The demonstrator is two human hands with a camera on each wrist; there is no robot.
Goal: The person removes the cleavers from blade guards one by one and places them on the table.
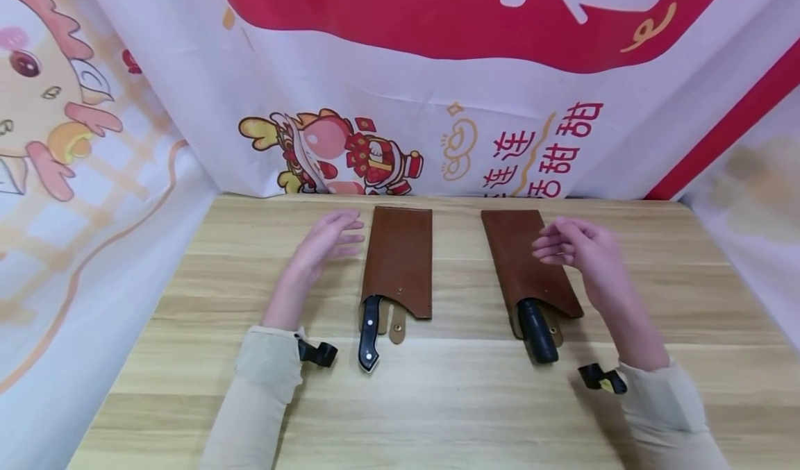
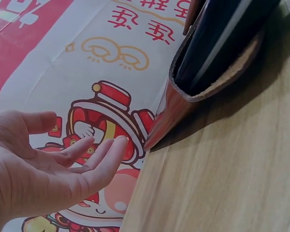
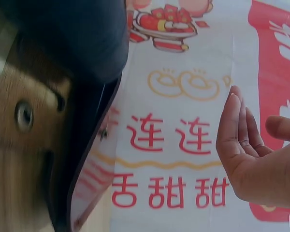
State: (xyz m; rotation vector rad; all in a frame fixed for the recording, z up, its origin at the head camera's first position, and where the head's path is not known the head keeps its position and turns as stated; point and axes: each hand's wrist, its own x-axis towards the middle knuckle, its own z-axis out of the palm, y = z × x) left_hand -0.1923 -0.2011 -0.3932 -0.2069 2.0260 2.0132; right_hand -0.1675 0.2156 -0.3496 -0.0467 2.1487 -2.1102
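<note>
Toward the far edge of the tabletop [image 1: 450, 414], the left hand [image 1: 321, 246] hangs beside a sheathed knife [image 1: 370, 331], the right hand [image 1: 587, 248] near a second brown sheath [image 1: 515, 258], fingers of both released.

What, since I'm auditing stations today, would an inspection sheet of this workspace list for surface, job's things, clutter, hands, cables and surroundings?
Surface: table, light wood grain.
Job's things: left sheath, brown, a riveted black handle sticking out; right sheath, brown, lying slanted, a thicker black handle sticking out.
Clutter: nothing seen.
Hands: left hand beside the left sheath, right hand overlapping the right sheath in the head view; neither holds anything. Each wrist wears a black device.
Cables: nothing seen.
Surroundings: printed cloth behind and at both sides.
</note>
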